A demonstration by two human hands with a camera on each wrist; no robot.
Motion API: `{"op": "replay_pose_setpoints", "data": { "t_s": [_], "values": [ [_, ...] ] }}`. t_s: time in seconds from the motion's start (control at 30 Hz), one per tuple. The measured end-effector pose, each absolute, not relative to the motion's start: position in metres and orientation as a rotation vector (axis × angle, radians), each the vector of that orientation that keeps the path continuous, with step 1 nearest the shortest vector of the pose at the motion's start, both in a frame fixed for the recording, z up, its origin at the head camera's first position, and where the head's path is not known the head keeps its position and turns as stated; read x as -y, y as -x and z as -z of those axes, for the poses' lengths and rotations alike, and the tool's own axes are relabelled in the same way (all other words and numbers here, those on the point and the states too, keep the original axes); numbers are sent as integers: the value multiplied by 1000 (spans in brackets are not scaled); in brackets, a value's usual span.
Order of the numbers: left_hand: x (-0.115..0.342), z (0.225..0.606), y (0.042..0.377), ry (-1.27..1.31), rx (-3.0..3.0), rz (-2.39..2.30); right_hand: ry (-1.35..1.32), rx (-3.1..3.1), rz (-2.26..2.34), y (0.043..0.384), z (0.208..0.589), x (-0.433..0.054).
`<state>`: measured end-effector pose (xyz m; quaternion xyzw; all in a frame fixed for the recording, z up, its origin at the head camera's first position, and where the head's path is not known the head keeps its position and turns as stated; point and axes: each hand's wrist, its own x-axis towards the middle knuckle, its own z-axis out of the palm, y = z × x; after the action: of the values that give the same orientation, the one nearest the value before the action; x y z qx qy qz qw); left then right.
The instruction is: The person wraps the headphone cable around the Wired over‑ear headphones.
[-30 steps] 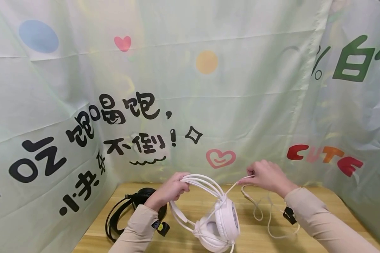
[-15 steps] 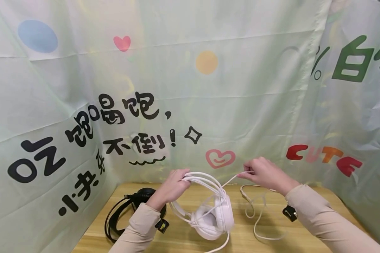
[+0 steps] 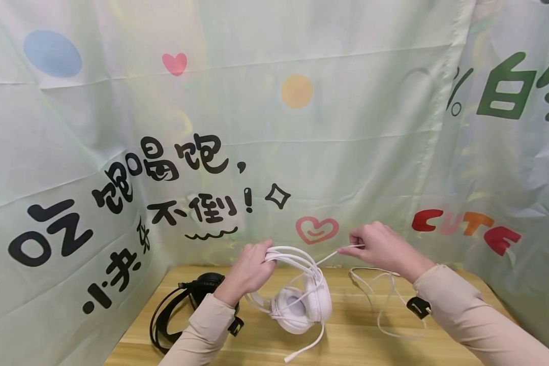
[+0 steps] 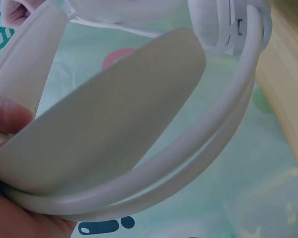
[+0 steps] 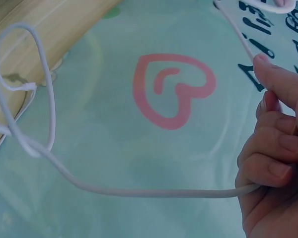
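Note:
My left hand grips white over-ear headphones by the top of the headband, above the table. The left wrist view shows the fingers round the band, close to its wide inner strap. White cable is wrapped across the ear cups and band. To the right, my right hand pinches this cable between thumb and index finger; its other fingers curl round the cord, as the right wrist view shows. A short white stalk hangs from the lower ear cup.
Black headphones with a black cord lie at the table's left, partly behind the left forearm. The cable's loose loops trail over the wooden table at right. A printed cloth hangs close behind and at both sides.
The white headphones have moved up and slightly left, their ear cups swinging away from me. My right hand has risen a little with the cable, and the loose loops at right have shifted.

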<state>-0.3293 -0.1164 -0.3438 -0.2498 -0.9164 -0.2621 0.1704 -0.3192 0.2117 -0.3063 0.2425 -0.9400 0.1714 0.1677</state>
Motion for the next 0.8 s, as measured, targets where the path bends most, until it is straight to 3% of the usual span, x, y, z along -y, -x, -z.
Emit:
{"op": "replay_pose_setpoints", "data": {
  "t_s": [0.8],
  "values": [
    [101, 349, 324, 611, 2555, 569, -688, 2606, -512, 301, 294, -197]
  ]
}}
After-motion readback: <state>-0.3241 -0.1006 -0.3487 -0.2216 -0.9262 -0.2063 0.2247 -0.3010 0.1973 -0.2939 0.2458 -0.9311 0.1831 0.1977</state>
